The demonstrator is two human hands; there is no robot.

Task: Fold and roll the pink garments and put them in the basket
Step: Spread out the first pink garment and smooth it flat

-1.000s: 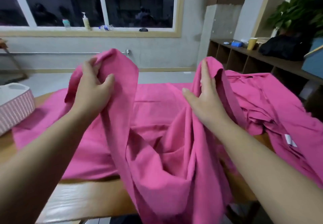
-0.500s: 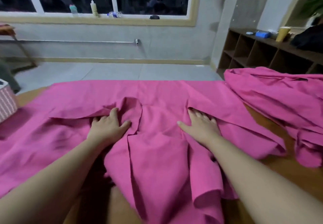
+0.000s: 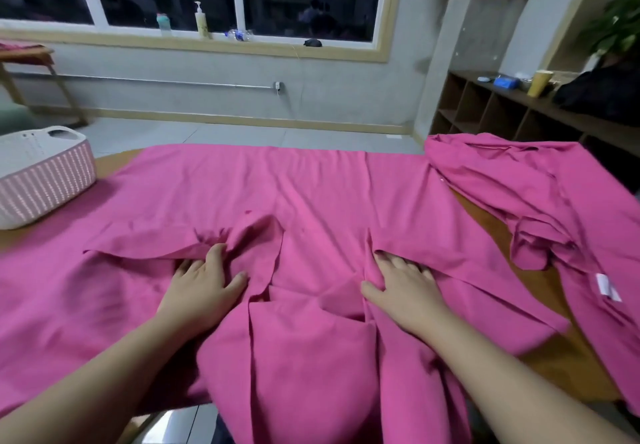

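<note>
Your two hands lay flat on a large pink garment (image 3: pixel 311 194) spread across a wooden table (image 3: pixel 485 215). Your left hand (image 3: pixel 204 281) rested palm down with its fingers relaxed and holding nothing, its fingertips tucked under a raised flap of the cloth just beyond them. Your right hand (image 3: pixel 401 284) pressed down the same way, fingers straight and slightly spread, their tips at the edge of another fold. Between your hands the cloth bunched into loose creases, and its near part hung over the table edge toward you. Well off to the left of your left hand stood a pink and white basket (image 3: pixel 41 180), touching the cloth's edge. To the right of your right hand lay a second pink garment (image 3: pixel 540 201) in a crumpled heap, with a white label (image 3: pixel 606 284) showing.
</note>
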